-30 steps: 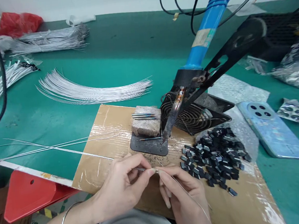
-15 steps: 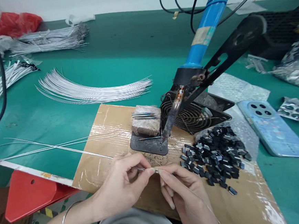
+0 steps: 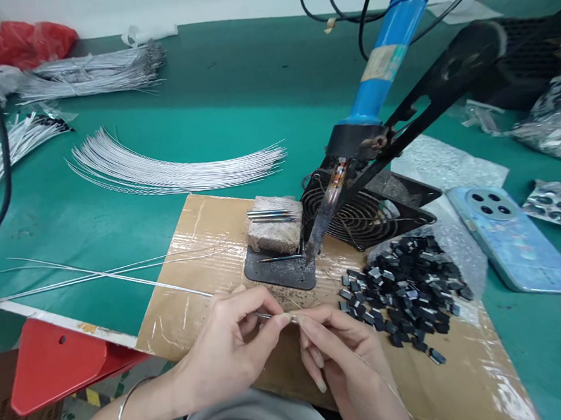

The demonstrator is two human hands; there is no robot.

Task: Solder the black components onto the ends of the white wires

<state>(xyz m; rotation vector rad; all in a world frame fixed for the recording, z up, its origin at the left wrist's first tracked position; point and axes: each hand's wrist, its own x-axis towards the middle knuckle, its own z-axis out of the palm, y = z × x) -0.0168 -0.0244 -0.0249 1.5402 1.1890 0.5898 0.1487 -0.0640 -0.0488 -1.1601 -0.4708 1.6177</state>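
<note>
My left hand [image 3: 245, 348] is closed in a pinch on a thin white cable [image 3: 184, 289], which runs out to the left over the cardboard. A short dark metallic length [image 3: 262, 315] shows between its fingers. Right beside it, my right hand [image 3: 343, 354] pinches the tip end of the cable, thumb against forefinger. The fingertips of both hands almost meet, so the exact end piece is hidden. A very fine strand runs down along my right wrist. Just beyond my hands lie slim metal rods [image 3: 274, 215] on a worn block [image 3: 273, 236].
A blue-handled soldering iron [image 3: 373, 93] slants down in a black stand, beside a small fan [image 3: 359, 217]. Black connector pieces [image 3: 413, 290] lie heaped on the cardboard [image 3: 176, 244] at right, near a blue phone [image 3: 516, 243]. White cables [image 3: 175, 170] fan out behind.
Both hands keep almost the same pose and pinch. The view has shifted very slightly; nothing else has visibly moved.
</note>
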